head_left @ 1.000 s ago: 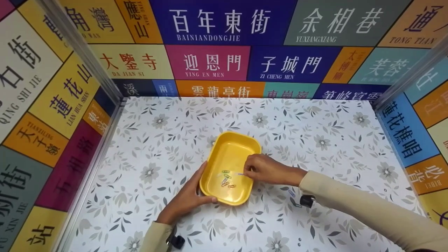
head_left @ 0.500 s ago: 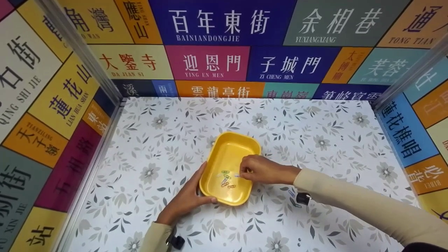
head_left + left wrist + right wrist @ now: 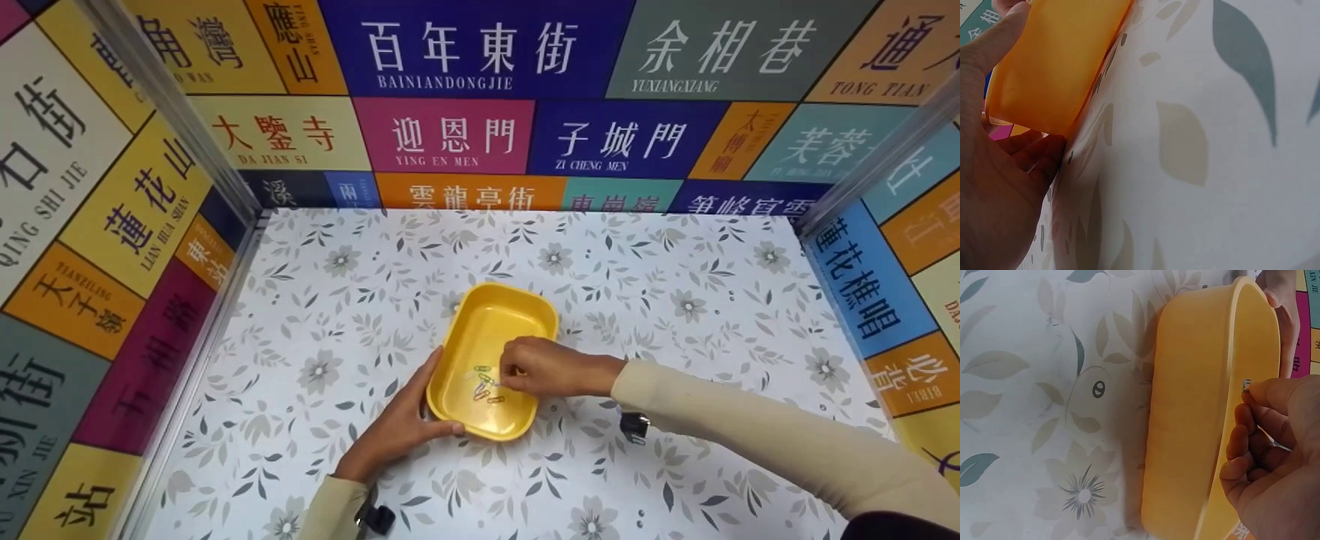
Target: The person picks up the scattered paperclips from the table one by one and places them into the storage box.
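Note:
A yellow plastic tray (image 3: pixel 491 319) stands on the patterned tabletop in the head view, holding several coloured paper clips (image 3: pixel 483 370) near its closer end. My left hand (image 3: pixel 405 424) grips the tray's near left corner, thumb at the near rim and fingers along the left side. In the left wrist view the fingers (image 3: pixel 1044 157) bend under the tray's lower edge. Over the tray's right wall reaches my right hand (image 3: pixel 551 366), above the clips. Between its thumb and index finger it pinches a paper clip (image 3: pixel 1247 385), pale-looking in the right wrist view and mostly hidden by the fingertips.
On the tabletop (image 3: pixel 675 247), a loose paper clip (image 3: pixel 637 439) lies just below the right wrist's black camera (image 3: pixel 634 424). Panels with large lettering (image 3: pixel 480 52) wall in the back and both sides.
My right hand has moved left and slightly down, farther into the tray with the pinched paper clip, closer to the other clips. The left hand and the tray have stayed put.

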Available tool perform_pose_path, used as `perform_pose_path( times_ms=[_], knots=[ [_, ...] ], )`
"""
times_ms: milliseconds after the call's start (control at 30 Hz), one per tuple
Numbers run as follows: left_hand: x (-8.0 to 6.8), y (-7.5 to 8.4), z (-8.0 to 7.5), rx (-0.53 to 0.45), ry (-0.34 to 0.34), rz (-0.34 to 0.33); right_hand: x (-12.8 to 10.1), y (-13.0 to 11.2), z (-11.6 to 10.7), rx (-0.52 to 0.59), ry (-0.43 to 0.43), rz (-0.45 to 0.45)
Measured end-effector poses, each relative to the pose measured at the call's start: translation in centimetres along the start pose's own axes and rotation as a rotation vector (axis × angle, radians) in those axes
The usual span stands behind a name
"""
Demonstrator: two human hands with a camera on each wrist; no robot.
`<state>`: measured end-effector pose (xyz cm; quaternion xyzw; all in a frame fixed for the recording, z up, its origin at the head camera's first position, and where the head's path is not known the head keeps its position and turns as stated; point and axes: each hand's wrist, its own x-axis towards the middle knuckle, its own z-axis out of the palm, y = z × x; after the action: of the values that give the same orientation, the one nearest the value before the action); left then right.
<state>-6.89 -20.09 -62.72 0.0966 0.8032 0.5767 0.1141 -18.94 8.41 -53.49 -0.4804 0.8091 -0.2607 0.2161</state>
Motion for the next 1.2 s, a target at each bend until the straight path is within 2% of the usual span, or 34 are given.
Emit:
perform_pose_path(
  times_ms=[400, 633, 867, 1200],
  knots=[
    [0.1, 0.0, -0.1, 0.012, -0.009, 0.019, 1.4, -0.7, 1.6, -0.029, -0.074, -0.043],
    [0.1, 0.0, -0.1, 0.030, -0.006, 0.004, 1.5, -0.8, 2.2, 0.008, -0.100, -0.060],
    [0.1, -0.1, -0.1, 0.026, -0.002, 0.010, 1.0, -0.6, 1.7, 0.006, -0.064, -0.048],
    [0.2, -0.1, 0.0, 0.020, -0.004, 0.009, -0.2, 0.4, -0.4, 0.040, 0.025, -0.019]
  ],
)
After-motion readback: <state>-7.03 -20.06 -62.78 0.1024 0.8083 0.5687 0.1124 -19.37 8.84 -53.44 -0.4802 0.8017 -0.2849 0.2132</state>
